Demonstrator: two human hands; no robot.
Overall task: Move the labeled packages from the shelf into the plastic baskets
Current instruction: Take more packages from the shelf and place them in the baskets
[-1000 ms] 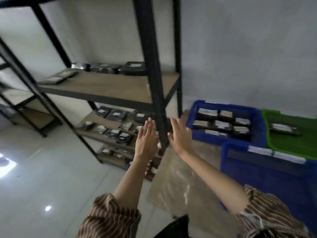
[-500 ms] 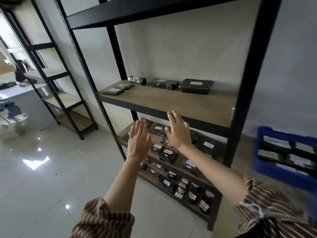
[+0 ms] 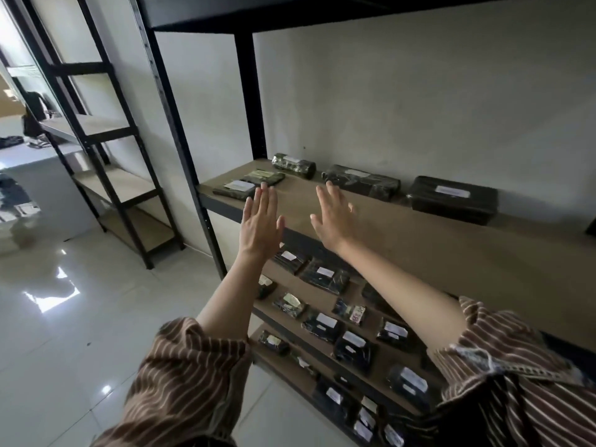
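Note:
My left hand and my right hand are both raised flat with fingers apart, empty, in front of the wooden shelf at chest height. On that shelf lie dark wrapped packages with white labels: a flat one just beyond my left fingertips, a roll-shaped one at the back, a long one beyond my right fingertips, and a boxy one further right. Several smaller labeled packages cover the lower shelves. No basket is in view.
A black metal upright stands left of my hands, and another black shelf board hangs overhead. A second rack stands at the left by the wall. Glossy white floor tiles lie below.
The view has swung left and up from the baskets to the shelf. Both open hands have risen from the lower shelves to the level of the chest-high shelf.

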